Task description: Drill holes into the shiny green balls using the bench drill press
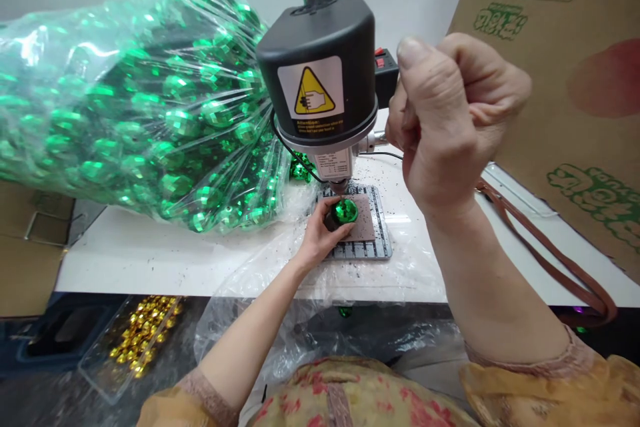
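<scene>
A shiny green ball sits under the tip of a black drill press, over a brown square pad on the slotted metal base. My left hand grips the ball from its left side, thumb below and fingers above. Raised to the right of the machine's head, my right hand is curled closed near the machine's side lever. What lies inside its fingers is hidden.
A clear bag of green faceted balls fills the left. Cardboard boxes stand right and lower left. A brown strap lies right; gold balls sit in a low bin. Plastic sheeting hangs over the table's front edge.
</scene>
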A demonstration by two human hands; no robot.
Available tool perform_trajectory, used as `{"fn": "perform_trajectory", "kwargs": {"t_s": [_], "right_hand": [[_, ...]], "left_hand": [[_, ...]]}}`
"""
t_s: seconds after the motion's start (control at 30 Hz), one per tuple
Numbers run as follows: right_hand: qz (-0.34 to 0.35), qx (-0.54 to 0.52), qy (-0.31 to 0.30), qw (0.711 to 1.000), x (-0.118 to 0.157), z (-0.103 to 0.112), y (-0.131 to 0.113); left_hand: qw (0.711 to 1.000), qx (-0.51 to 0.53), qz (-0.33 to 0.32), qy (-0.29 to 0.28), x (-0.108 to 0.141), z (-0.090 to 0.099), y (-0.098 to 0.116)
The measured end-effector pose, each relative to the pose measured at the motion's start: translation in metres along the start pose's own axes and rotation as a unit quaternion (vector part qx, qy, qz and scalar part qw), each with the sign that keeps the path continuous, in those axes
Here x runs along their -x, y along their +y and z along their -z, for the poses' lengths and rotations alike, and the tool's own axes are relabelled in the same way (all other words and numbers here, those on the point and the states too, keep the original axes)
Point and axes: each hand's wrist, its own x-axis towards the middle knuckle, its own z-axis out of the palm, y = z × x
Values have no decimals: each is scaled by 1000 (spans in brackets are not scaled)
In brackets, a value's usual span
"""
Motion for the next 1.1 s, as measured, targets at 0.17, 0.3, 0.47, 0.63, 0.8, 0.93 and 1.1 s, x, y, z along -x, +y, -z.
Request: {"fn": "perform_trajectory", "kwargs": {"t_s": [0.17,0.3,0.47,0.63,0.8,0.93,1.1], "right_hand": [[-11,42,18,999,16,5,-10],[-42,65,14,997,25,10,-13],[28,17,3,999,32,13,-2],[18,60,21,998,40,15,-2],[11,39,-7,999,41,19,-6],[53,33,-3,998,45,21,0],[96,47,15,994,51,21,7]], "left_hand": [[1000,-6,7,-4,0,2,1],[1000,5,8,-7,-1,2,1],[1000,24,13,-16,0,2,1],[1000,24,10,-17,0,2,1],[1000,23,6,-19,1,3,0],[1000,22,-1,-22,1,2,-2],[1000,23,-11,-16,1,2,-4]]}}
